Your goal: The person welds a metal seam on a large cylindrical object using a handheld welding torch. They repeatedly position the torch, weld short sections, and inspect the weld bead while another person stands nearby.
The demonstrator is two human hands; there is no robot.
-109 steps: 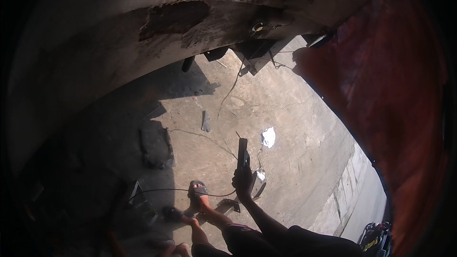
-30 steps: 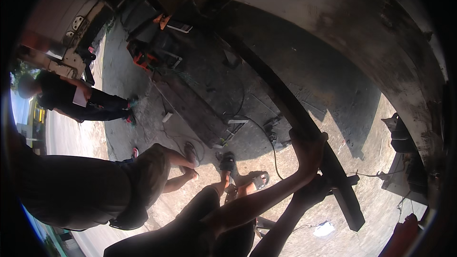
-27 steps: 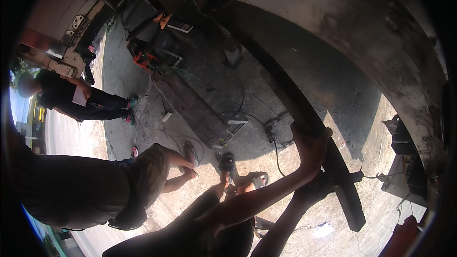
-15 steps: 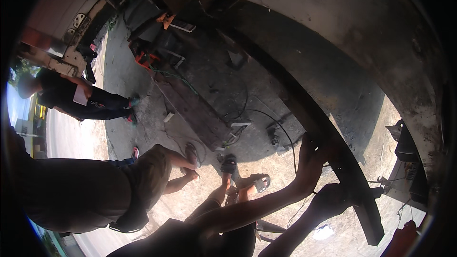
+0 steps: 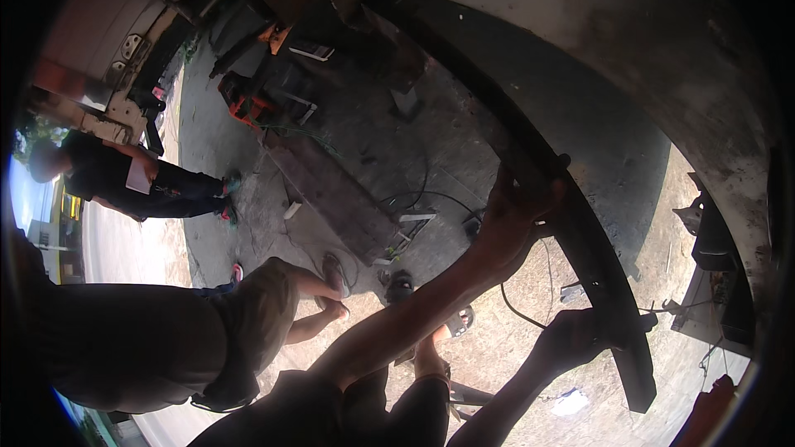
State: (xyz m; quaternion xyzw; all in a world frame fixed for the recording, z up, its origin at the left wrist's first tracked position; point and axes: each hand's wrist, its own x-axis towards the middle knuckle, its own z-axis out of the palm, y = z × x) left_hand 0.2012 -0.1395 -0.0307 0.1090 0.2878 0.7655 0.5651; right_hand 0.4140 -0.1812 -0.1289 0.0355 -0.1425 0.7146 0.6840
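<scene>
beam (image 5: 586, 269), cable (image 5: 515, 312) nearby, bystander (image 5: 98, 167), perhaps wooden plank (image 5: 331, 189)

I grip a long dark beam (image 5: 592, 273), my left hand (image 5: 520, 213) partway along it and my right hand (image 5: 575, 338) near its lower end, above sunlit concrete floor (image 5: 489, 348), while a black-clad person (image 5: 166, 194) holds a white sheet (image 5: 139, 175) and another person (image 5: 199, 327) in shorts stands closer.
</scene>
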